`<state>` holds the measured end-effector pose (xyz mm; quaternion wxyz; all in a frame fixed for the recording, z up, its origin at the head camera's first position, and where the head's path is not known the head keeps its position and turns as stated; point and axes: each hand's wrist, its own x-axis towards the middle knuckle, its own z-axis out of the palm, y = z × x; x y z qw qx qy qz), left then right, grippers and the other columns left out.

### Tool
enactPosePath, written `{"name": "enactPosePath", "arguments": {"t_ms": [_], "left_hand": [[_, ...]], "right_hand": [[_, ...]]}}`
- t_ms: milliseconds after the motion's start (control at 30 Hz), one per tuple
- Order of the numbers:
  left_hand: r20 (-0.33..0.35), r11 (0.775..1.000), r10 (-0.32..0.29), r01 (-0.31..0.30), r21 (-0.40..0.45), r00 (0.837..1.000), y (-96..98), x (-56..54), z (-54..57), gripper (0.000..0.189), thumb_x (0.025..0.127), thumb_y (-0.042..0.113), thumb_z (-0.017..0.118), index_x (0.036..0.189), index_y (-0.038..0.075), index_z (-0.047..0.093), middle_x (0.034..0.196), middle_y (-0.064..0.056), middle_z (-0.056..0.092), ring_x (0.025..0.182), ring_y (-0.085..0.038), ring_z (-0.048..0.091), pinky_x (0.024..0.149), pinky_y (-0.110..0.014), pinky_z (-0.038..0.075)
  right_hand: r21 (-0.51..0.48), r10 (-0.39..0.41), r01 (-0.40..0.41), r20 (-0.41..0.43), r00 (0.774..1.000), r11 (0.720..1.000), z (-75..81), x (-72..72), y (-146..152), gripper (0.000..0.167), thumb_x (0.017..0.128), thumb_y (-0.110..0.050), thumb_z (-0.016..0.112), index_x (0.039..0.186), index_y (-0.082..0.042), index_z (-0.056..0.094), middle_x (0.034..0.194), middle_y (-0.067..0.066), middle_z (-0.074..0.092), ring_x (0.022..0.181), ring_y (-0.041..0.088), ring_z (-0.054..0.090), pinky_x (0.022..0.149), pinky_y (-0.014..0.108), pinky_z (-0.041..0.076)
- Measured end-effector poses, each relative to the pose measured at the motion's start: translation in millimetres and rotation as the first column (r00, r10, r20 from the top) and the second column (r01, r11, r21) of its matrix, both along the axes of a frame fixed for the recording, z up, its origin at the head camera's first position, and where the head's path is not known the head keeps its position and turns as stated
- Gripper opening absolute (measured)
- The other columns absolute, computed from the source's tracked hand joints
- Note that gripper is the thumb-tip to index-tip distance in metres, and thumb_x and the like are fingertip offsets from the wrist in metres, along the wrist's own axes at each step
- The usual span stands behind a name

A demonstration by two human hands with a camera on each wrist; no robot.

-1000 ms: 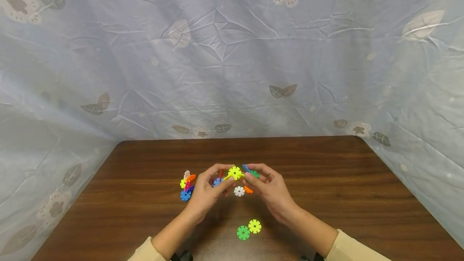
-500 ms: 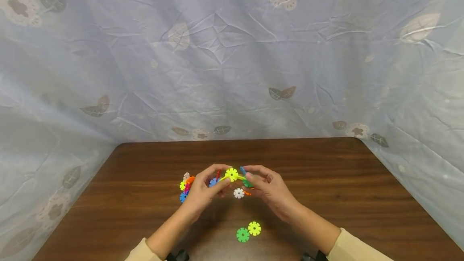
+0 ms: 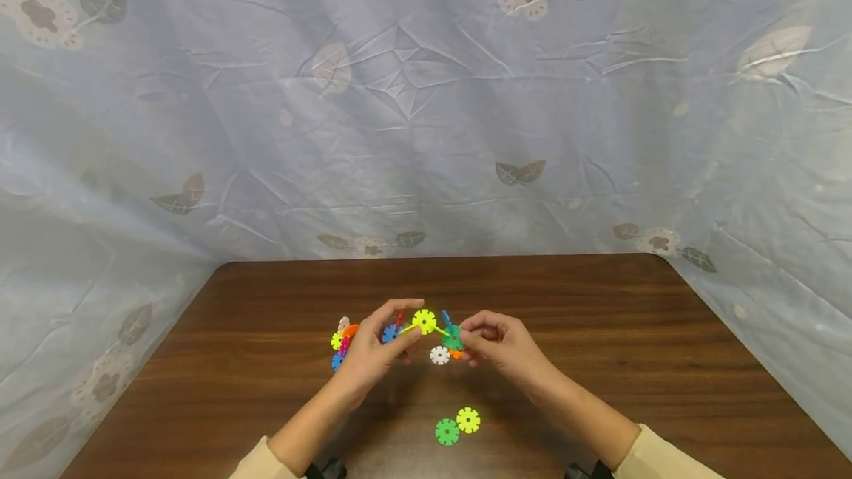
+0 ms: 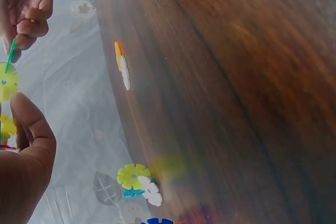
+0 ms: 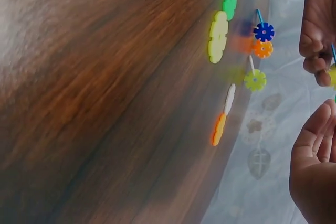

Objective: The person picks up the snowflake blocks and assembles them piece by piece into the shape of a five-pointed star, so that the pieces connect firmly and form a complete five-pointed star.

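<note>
My left hand (image 3: 373, 350) holds a raised chain of joined notched plastic discs by its yellow disc (image 3: 424, 321), thumb below and index finger above. In this chain are also a blue disc (image 3: 390, 333), a red disc (image 3: 400, 316) seen edge-on, a green disc (image 3: 452, 338) and a slim blue disc (image 3: 445, 317). Thumb and fingers of my right hand (image 3: 506, 346) pinch the green disc at its right edge. From the left wrist view, the green disc (image 4: 10, 56) appears edge-on between the right fingers and a yellow disc (image 4: 8, 81).
On the brown table (image 3: 599, 316) lie a white disc (image 3: 439, 355) and an orange disc (image 3: 456, 354) side by side. Nearer me are a green disc (image 3: 447, 432) and a yellow disc (image 3: 468, 420). A multicoloured disc cluster (image 3: 344, 338) stands left, partly behind my left hand.
The chain has shifted slightly left and its green end has swung lower. My right hand has moved off the slim blue disc and a little right, onto the green disc's edge.
</note>
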<state>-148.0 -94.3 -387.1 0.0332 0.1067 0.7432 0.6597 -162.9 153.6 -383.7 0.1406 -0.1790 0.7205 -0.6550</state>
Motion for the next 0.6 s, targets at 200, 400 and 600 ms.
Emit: {"name": "enactPosePath", "arguments": {"t_ms": [200, 400, 600], "left_hand": [[0.1, 0.984, 0.116, -0.128, 0.127, 0.988, 5.7, -0.2, -0.7, 0.048, 0.097, 0.013, 0.074, 0.141, 0.008, 0.054, 0.126, -0.016, 0.069, 0.074, -0.014, 0.067, 0.071, -0.029, 0.061], [0.212, 0.967, 0.026, -0.079, 0.243, 0.977, 12.2, 0.2, -0.7, 0.049, 0.101, 0.019, 0.069, 0.139, 0.0, 0.046, 0.111, -0.005, 0.074, 0.097, -0.018, 0.07, 0.077, -0.027, 0.062], [0.211, 0.969, -0.039, -0.015, 0.248, 0.977, 20.1, 0.2, 2.5, 0.033, 0.102, 0.023, 0.068, 0.122, 0.001, 0.053, 0.105, -0.004, 0.07, 0.09, -0.016, 0.068, 0.078, -0.025, 0.061]], "right_hand": [[-0.12, 0.011, 0.003, 0.114, 0.993, 0.993, 0.9, 1.2, -7, 0.027, 0.101, -0.01, 0.067, 0.116, 0.011, 0.059, 0.091, -0.002, 0.077, 0.084, 0.01, 0.075, 0.083, 0.029, 0.064], [-0.199, 0.012, 0.031, 0.212, 0.977, 0.98, 2.8, 4.7, -18, 0.017, 0.101, -0.006, 0.067, 0.113, 0.002, 0.059, 0.092, -0.001, 0.079, 0.087, 0.01, 0.076, 0.087, 0.028, 0.064], [-0.242, 0.064, -0.003, 0.243, 0.968, 0.97, 2.1, 7.9, -27, 0.015, 0.101, -0.007, 0.067, 0.111, -0.002, 0.058, 0.095, 0.0, 0.08, 0.092, 0.011, 0.077, 0.09, 0.028, 0.064]]}}
